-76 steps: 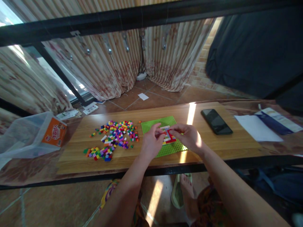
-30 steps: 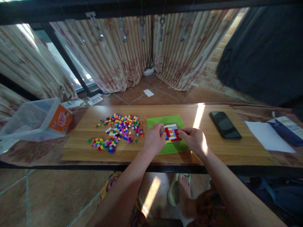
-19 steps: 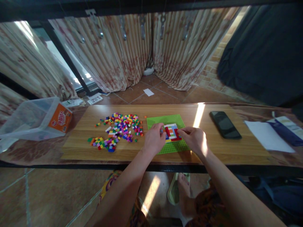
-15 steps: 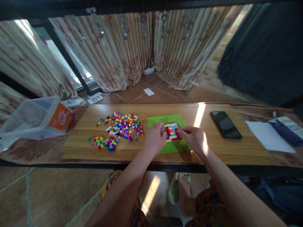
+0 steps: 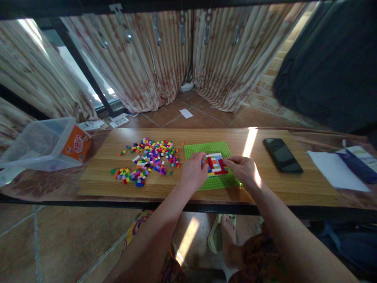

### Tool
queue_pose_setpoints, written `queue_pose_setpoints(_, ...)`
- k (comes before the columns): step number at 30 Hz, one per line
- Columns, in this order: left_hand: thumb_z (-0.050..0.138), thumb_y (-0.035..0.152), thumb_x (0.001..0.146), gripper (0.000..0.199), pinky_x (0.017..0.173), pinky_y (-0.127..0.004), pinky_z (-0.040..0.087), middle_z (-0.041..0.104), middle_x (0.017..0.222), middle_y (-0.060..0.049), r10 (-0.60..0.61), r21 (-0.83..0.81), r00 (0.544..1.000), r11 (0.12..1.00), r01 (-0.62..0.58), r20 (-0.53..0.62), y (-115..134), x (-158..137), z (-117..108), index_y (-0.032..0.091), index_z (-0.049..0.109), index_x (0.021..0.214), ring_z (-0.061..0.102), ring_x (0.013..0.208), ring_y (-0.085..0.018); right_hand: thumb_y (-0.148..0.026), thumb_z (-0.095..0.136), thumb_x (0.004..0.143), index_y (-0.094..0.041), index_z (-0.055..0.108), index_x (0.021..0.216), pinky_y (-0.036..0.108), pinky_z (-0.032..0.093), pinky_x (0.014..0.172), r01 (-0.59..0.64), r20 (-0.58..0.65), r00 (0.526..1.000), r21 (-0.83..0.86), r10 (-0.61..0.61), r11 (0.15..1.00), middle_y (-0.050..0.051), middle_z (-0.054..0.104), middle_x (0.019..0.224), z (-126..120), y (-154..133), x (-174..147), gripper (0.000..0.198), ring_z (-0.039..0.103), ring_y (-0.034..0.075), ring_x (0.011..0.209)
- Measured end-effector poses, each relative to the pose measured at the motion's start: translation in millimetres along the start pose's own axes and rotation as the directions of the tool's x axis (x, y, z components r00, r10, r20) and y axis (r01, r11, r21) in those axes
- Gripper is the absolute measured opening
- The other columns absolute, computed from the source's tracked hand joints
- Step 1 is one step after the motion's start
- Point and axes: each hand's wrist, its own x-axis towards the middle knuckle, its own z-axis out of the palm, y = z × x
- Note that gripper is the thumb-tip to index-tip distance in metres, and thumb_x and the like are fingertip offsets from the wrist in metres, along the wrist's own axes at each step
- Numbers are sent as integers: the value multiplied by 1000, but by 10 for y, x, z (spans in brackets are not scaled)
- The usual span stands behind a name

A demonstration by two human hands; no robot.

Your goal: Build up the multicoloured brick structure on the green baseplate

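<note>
A green studded baseplate lies on the wooden board, carrying a flat patchwork of toy bricks in white, red, blue, orange and yellow. My left hand rests over the plate's left part, its fingers curled against the left edge of the patchwork. At the opposite edge, beside the red bricks, the thumb and forefinger of my right hand are pinched together. Whatever lies between those fingertips is too small to make out. Left of the plate spreads a loose pile of small colourful bricks.
A clear plastic tub with an orange label stands at the far left. To the right lie a black phone and white paper. The wooden board spans the low table, whose dark front edge runs beneath my forearms.
The view has shifted slightly. My right hand's fingertips have drawn back a little to the right, showing more of the red bricks. My left hand keeps its place at the patchwork.
</note>
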Motion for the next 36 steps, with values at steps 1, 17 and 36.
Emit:
queue_pose_setpoints(1,56,13,85,33,89,-36,52,66,106,-10,-1,1,1000,1000,1,0,2,0,1,15,60,118,64,93,-20,-42,72,64,-15,78,72,24,43,48,-12,4,1000,17,12,1000,5,72,63,4,-4,3,29,60,15,55)
queue_pose_setpoints(17,56,13,85,33,88,-34,52,68,106,-9,-2,2,1000,1000,2,-2,2,-23,23,16,61,117,64,93,-19,-40,74,57,-15,72,66,24,36,42,-126,28,992,121,123,985,-2,57,47,33,-163,-34,27,46,10,44)
queue_pose_setpoints(36,55,8,77,26,76,-25,53,75,86,-5,-237,68,936,962,263,-262,-847,-88,-1361,13,73,95,67,78,-15,-42,76,69,-17,73,74,25,43,47,202,-318,940,221,-126,954,2,65,61,2,-284,-119,26,54,12,53)
